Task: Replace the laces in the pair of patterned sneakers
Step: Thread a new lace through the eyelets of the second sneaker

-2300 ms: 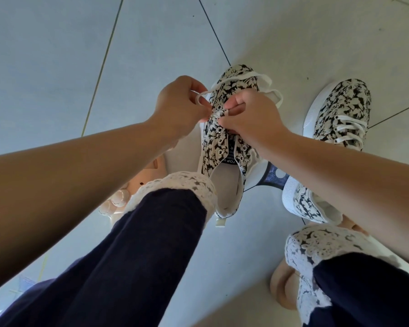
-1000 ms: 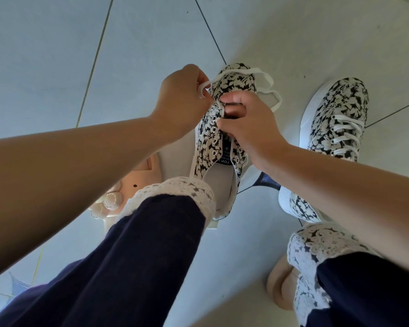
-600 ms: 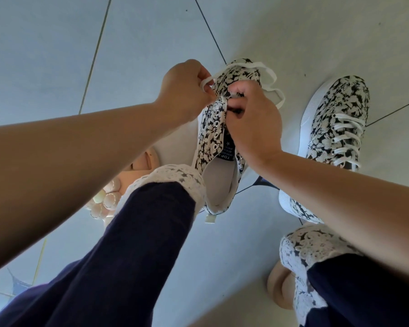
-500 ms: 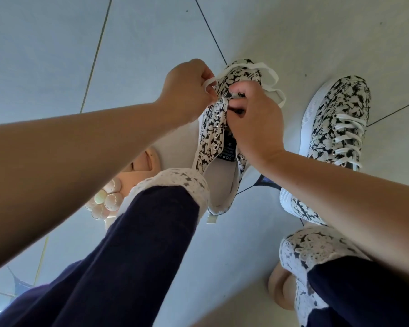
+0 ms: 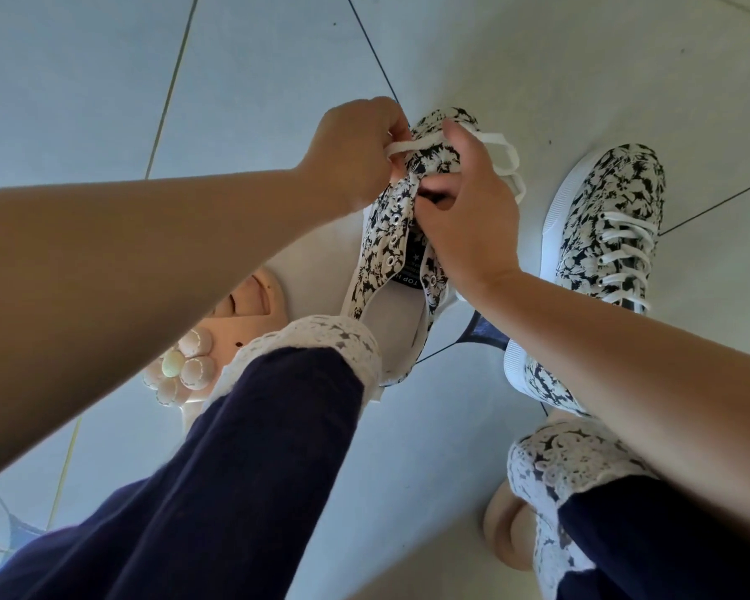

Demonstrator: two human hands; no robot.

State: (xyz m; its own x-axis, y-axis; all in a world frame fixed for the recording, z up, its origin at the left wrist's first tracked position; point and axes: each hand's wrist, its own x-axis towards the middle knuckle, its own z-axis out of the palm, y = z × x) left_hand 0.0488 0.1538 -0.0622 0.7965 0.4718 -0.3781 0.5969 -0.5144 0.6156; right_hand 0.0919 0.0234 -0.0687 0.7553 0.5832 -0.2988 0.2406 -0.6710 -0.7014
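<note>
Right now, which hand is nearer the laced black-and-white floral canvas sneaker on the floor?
Right. The right hand grips the held sneaker, beside the laced sneaker; the left hand, pinching the white lace, is farther away.

The held sneaker (image 5: 390, 253) hangs mid-view above the floor (image 5: 256, 71), toe pointing away, its heel end just beyond the cuff of the left trouser leg (image 5: 256, 448). The left hand (image 5: 356, 153) is at its left side near the toe. The right hand (image 5: 473, 218) grips its right side, over the tongue. A lace (image 5: 501, 153) runs from the left hand's fingers (image 5: 392, 132) across the toe and loops out to the right, behind the right hand. The second sneaker (image 5: 602, 218) stands on the floor to the right, toe away, its heel behind the right forearm. Left of and below the held sneaker, a sandal (image 5: 252, 296) lies on the floor, partly under the left trouser leg. Another sandal (image 5: 503, 526) sits at lower right, just left of the right trouser leg (image 5: 646, 534).
</note>
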